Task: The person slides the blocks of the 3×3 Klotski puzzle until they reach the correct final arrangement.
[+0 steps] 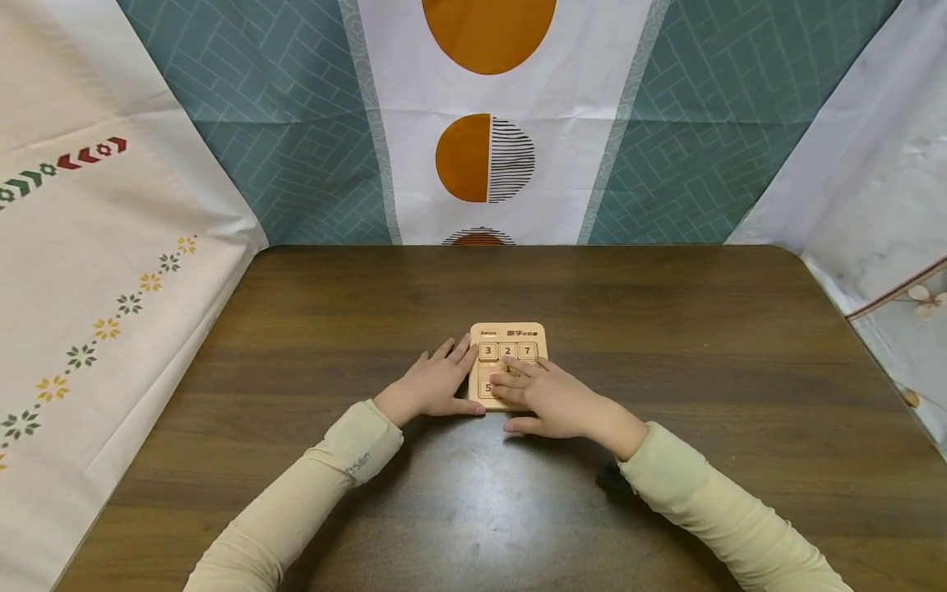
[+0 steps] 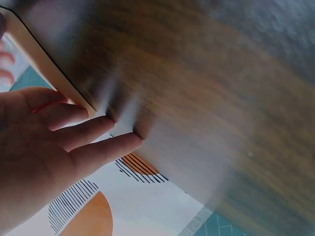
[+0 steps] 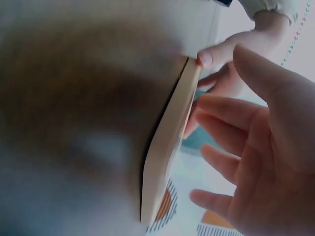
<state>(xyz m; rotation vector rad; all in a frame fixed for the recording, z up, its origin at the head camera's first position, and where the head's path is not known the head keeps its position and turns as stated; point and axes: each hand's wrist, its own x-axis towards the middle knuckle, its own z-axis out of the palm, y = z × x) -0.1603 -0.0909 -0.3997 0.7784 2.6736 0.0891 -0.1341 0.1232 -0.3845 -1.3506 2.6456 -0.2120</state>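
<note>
A wooden sliding number puzzle (image 1: 499, 331) lies flat on the table, its square tiles marked with digits such as 3, 2 and 7. At its left side rests my left hand (image 1: 432, 385), fingers extended, with the index fingertip and thumb at the board's edge. My right hand (image 1: 556, 400) reaches over the lower right of the puzzle. Its outstretched fingertips are on the tiles and hide several of them, while the thumb sits just below the front edge. In the right wrist view, the board's pale side (image 3: 165, 135) shows beyond the slightly bent fingers.
The brown wood-grain table (image 1: 355, 296) extends around the puzzle. Behind it hangs a teal and white cloth (image 1: 296, 148) with orange circles. Pale patterned cloths drape at the left (image 1: 133, 370) and right. A small dark object (image 1: 612, 479) is beside the right sleeve cuff.
</note>
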